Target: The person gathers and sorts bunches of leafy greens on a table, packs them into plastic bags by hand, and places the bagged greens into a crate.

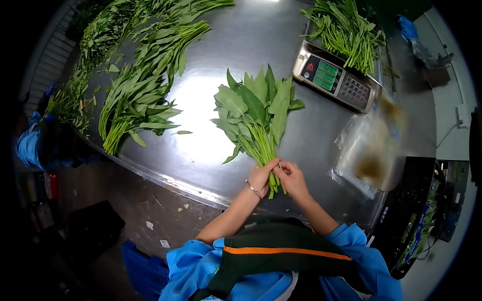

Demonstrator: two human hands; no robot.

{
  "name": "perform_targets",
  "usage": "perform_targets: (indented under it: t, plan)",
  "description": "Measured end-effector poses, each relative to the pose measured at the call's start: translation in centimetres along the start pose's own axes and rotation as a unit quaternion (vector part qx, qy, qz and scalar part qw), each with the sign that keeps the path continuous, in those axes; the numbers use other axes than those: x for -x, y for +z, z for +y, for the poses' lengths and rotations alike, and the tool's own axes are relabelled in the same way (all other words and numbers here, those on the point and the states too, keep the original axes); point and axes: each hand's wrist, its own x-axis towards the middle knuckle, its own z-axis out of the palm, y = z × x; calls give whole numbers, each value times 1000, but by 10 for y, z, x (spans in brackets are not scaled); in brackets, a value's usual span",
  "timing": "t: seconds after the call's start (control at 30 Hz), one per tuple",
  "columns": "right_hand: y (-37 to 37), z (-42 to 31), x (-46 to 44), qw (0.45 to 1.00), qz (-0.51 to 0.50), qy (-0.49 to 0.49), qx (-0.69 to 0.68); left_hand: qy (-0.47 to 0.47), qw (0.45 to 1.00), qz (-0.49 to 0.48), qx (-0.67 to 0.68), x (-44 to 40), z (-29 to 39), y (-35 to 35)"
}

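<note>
My left hand [261, 176], with a bracelet at its wrist, is wrapped round the lower stems of a bunch of leafy greens [256, 110]. The leaves fan out away from me over the metal table. Close beside it, my right hand [290, 176] pinches at a thin stem on the right side of the same bunch. The cut stem ends poke out below both hands, near the table's front edge.
A digital scale [334, 78] with lit green displays bears more greens [346, 35] at upper right. Clear plastic bags [369, 150] lie at right. Piles of greens [135, 100] cover the left of the metal table [241, 35]. A blue crate [145, 271] stands below.
</note>
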Motion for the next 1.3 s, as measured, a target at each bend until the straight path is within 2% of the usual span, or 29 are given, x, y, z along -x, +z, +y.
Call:
perform_targets:
  t: [0.07,0.17,0.27,0.33,0.37,0.47,0.53,0.57,0.6,0.67,0.7,0.77,0.8,0.83,0.93,0.97,1.03,1.07,1.13,1.2,1.23,1.27,1.3]
  plan:
    - [-4,6,-2,993,-23,45,-110,34,999,29,-28,1,0,2]
    - [-9,9,-1,958,22,119,-261,54,997,46,-44,11,3,13]
    - [0,-9,12,942,46,58,-327,76,993,76,-47,14,8,20]
    - [1,-4,22,961,37,0,-275,96,989,103,-34,6,9,19]
    - [1,-1,28,968,32,-29,-247,59,991,115,-27,10,19,27]
    - [-10,-12,60,990,-29,-64,-119,192,965,156,-92,-10,36,6]
    - [-17,-10,67,986,-125,-52,-96,293,932,123,-175,-4,65,11]
    - [-20,-9,68,980,-174,-43,-85,295,918,119,-237,4,78,14]
    - [-23,-9,63,974,-222,-3,41,319,893,128,-289,12,83,18]
    - [-24,-7,47,907,-298,69,289,366,834,139,-390,25,95,30]
    - [-20,-1,51,840,-183,-127,494,345,841,130,-396,33,98,36]
    - [-13,-11,34,889,-41,-276,362,363,814,118,-437,43,93,41]
    - [-3,-26,27,974,-56,-164,147,366,803,111,-458,47,86,41]
    - [6,-41,18,994,-61,-43,-80,315,862,89,-387,49,79,38]
    - [7,-50,-12,970,-140,111,-166,151,976,24,-156,47,67,29]
    - [5,-47,-15,963,-134,125,-195,125,984,-24,-125,52,70,29]
    - [-3,-34,-19,948,-125,162,-245,129,987,-38,-84,47,59,20]
    - [-4,-29,-18,947,-135,171,-235,130,989,-41,-61,45,52,15]
    - [-3,-23,-17,945,-157,183,-220,76,995,-16,-57,37,46,9]
    - [4,-27,-10,964,-153,171,-132,16,997,3,-75,23,36,-1]
    - [6,-27,-6,971,-151,164,-88,52,997,27,-54,20,27,1]
    - [2,-20,-5,987,-136,38,79,74,994,26,-78,14,20,-1]
    - [-4,-6,-6,959,-115,-89,241,95,990,24,-103,8,13,-4]
